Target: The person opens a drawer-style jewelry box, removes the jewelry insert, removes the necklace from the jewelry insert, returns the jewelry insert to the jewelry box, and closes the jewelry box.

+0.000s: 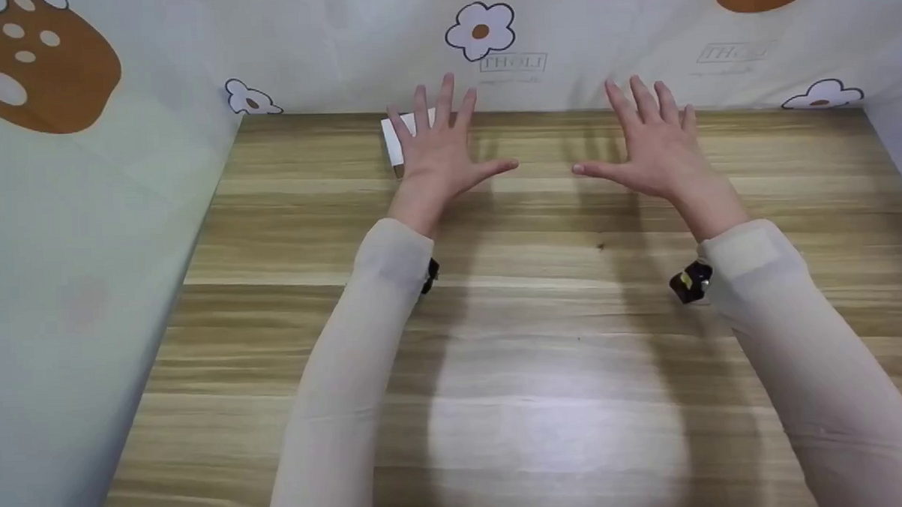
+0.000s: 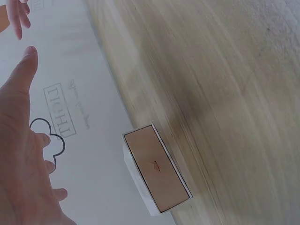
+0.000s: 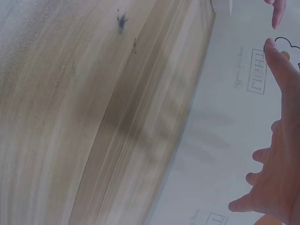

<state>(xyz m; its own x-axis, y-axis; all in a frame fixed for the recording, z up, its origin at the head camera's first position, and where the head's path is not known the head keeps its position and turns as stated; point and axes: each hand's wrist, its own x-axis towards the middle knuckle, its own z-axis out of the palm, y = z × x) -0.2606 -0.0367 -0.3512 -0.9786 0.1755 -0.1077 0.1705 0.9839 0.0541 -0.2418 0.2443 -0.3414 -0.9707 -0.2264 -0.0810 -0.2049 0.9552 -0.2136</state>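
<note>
Both hands are held out over the far part of the table with fingers spread and thumbs toward each other. The left hand (image 1: 438,152) holds nothing and partly covers a small white box (image 1: 392,144) in the head view. In the left wrist view that box shows a brown drawer-like front (image 2: 157,171) with a small cut or tab in its middle. Apart from it, to the right, the right hand (image 1: 657,149) is likewise spread and holds nothing. The left wrist view shows the left thumb (image 2: 23,70) clear of the box.
The wood-grain table (image 1: 543,318) ends at a pale curtain or cloth (image 1: 339,47) printed with flowers, brown shapes and lettering. Another pale cloth side (image 1: 120,220) runs along the left edge. A small black device (image 1: 692,281) sits at the right wrist.
</note>
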